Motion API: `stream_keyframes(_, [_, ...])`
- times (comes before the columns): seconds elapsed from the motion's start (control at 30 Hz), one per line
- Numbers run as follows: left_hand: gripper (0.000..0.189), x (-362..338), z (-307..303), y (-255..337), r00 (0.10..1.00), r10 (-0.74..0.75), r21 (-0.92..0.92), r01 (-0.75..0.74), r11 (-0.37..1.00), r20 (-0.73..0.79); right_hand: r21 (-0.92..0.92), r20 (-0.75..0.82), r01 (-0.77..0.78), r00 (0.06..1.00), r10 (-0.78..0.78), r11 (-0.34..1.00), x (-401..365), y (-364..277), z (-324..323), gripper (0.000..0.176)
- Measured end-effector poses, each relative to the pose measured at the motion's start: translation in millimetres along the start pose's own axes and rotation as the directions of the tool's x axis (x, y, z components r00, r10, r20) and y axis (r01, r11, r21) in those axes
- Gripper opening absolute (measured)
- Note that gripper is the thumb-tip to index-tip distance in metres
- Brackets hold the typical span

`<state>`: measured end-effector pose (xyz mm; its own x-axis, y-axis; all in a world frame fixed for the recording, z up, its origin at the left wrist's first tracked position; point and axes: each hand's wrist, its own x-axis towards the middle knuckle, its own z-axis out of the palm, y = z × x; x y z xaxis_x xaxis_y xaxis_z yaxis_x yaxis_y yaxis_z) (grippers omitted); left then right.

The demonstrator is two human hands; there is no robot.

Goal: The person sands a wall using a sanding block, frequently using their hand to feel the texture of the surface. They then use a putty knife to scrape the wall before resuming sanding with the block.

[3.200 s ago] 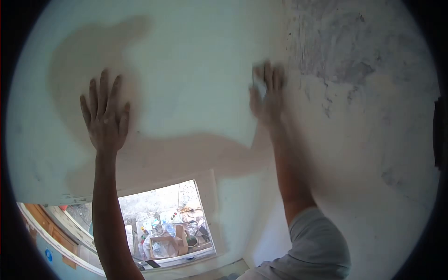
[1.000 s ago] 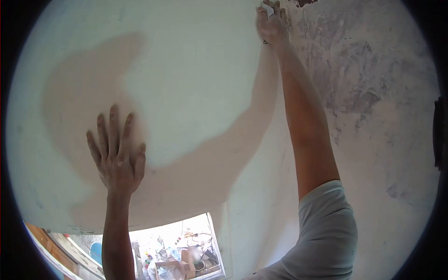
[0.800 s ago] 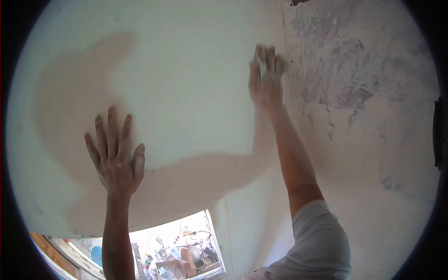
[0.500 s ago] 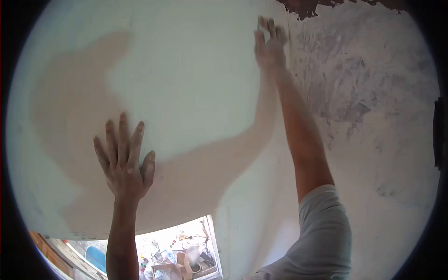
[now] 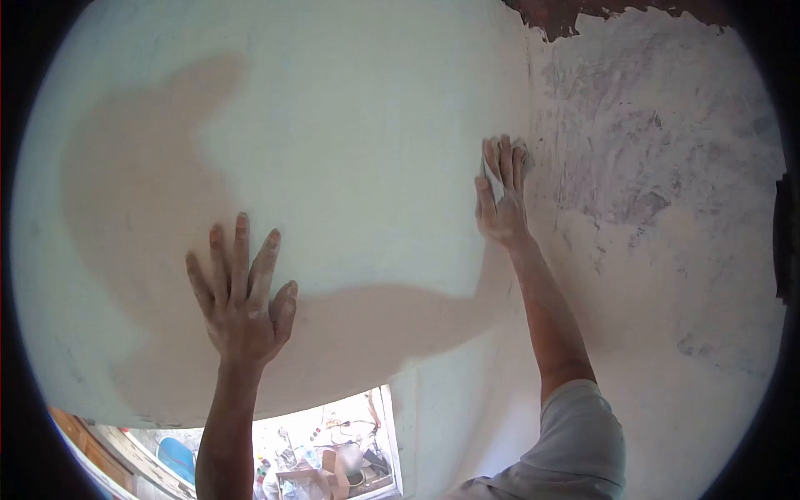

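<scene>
L hand [image 5: 242, 325] spread on wall [image 5: 375, 167]; R hand [image 5: 503, 208] w/ pale sheet [image 5: 492, 179] mostly hidden, can't tell if pinched.

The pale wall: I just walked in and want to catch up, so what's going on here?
A person's left hand is spread, apparently flat, against the pale wall. The right hand, higher up near the corner, seems to hold a thin sheet, mostly hidden, to the same surface. Beyond the corner, the other wall is rough and patchy.

Shows as a thin, pale sheet [image 5: 496, 182], partly hidden under the right hand [image 5: 505, 218], against a smooth, pale, part-shadowed wall [image 5: 375, 167] near its corner.
</scene>
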<state>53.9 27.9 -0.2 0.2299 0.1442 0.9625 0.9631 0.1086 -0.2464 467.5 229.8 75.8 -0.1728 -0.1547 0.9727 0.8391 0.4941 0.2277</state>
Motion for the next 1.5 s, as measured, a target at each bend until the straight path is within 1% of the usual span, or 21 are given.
stream_keyframes(0.1, [0.06,0,0,3,1.0,0.001,-0.023,-0.001,1.0,-0.014,0.039,0.073,-0.061,0.996,0.058,0.997,21,10,-7,0.06])
stream_keyframes(0.13, [0.057,0,0,3,1.0,-0.017,-0.032,0.016,0.999,-0.026,0.064,-0.022,-0.03,0.999,0.032,0.998,45,22,3,0.06])
stream_keyframes(0.2, [0.055,0,1,6,0.999,-0.028,-0.035,0.027,0.999,-0.025,-0.029,-0.119,-0.122,0.986,0.117,0.992,116,21,17,0.059])
stream_keyframes(0.27, [0.055,0,4,7,0.998,-0.031,-0.04,0.029,0.999,-0.049,-0.314,-0.214,-0.074,0.977,0.006,0.946,191,44,50,0.06])
stream_keyframes(0.33, [0.055,0,3,6,0.998,-0.019,-0.051,0.016,0.999,-0.065,-0.156,-0.274,-0.165,0.954,0.118,0.974,263,-6,59,0.065])
stream_keyframes(0.53, [0.055,-2,4,1,0.996,0.004,-0.097,-0.012,0.995,-0.085,0.088,-0.378,0.207,0.912,-0.16,0.974,387,-228,131,0.065])
stream_keyframes(0.63, [0.055,-5,4,-2,0.993,0.023,-0.071,-0.031,0.997,-0.114,0.066,-0.255,0.452,0.87,-0.423,0.89,345,-367,113,0.057])
stream_keyframes(0.67, [0.054,-6,5,-3,0.993,0.016,-0.093,-0.028,0.995,-0.12,0.193,-0.22,0.567,0.82,-0.528,0.801,315,-401,112,0.057])
stream_keyframes(0.7, [0.054,-8,6,-6,0.992,0.015,-0.115,-0.029,0.993,-0.123,0.321,-0.198,0.65,0.757,-0.622,0.689,284,-420,104,0.056])
stream_keyframes(0.77, [0.054,-13,1,-17,0.992,-0.003,-0.108,-0.01,0.994,-0.123,0.221,-0.067,0.731,0.672,-0.737,0.646,251,-423,84,0.054])
stream_keyframes(0.8, [0.054,-18,-2,-23,0.993,-0.021,-0.105,0.008,0.994,-0.116,0.256,-0.207,0.761,0.646,-0.735,0.596,256,-410,91,0.05])
stream_keyframes(0.87, [0.054,-25,-13,-42,0.993,-0.034,-0.07,0.027,0.997,-0.11,0.255,-0.273,0.762,0.648,-0.711,0.596,289,-364,79,0.046])
stream_keyframes(0.93, [0.056,-34,-23,-62,0.992,-0.103,-0.02,0.102,0.995,-0.065,-0.005,-0.565,0.655,0.622,-0.543,0.756,332,-294,93,0.039])
stream_keyframes(0.97, [0.058,-40,-26,-73,0.991,-0.121,0.014,0.122,0.992,-0.049,-0.096,-0.652,0.525,0.609,-0.452,0.846,358,-248,105,0.034])
stream_keyframes(1.0, [0.058,-48,-29,-82,0.992,-0.121,0.03,0.122,0.992,-0.047,0.048,-0.685,0.436,0.669,-0.288,0.899,372,-199,107,0.038])
stream_keyframes(1.1, [0.06,-73,-37,-101,0.984,-0.177,0.117,0.179,0.977,-0.022,-0.368,-0.775,-0.105,0.584,-0.242,0.924,397,-77,138,0.034])
stream_keyframes(1.17, [0.06,-81,-35,-101,0.979,-0.204,0.149,0.202,0.968,-0.001,-0.284,-0.655,-0.293,0.755,0.039,0.913,403,-59,131,0.038])
stream_keyframes(1.33, [0.058,-83,-31,-101,0.982,-0.186,0.107,0.19,0.976,-0.044,-0.218,-0.548,-0.205,0.835,0.054,0.954,470,-212,158,0.047])
stream_keyframes(1.43, [0.058,-82,-31,-101,0.982,-0.183,0.117,0.187,0.975,-0.046,-0.495,-0.56,-0.149,0.808,-0.184,0.856,491,-359,185,0.053])
stream_keyframes(1.47, [0.058,-81,-30,-100,0.978,-0.206,0.128,0.21,0.969,-0.044,0.048,-0.349,0.147,0.929,-0.121,0.988,472,-409,150,0.058])
stream_keyframes(1.5, [0.058,-81,-31,-100,0.972,-0.23,0.138,0.234,0.962,-0.041,0.052,-0.354,0.147,0.928,-0.12,0.988,475,-410,143,0.058])
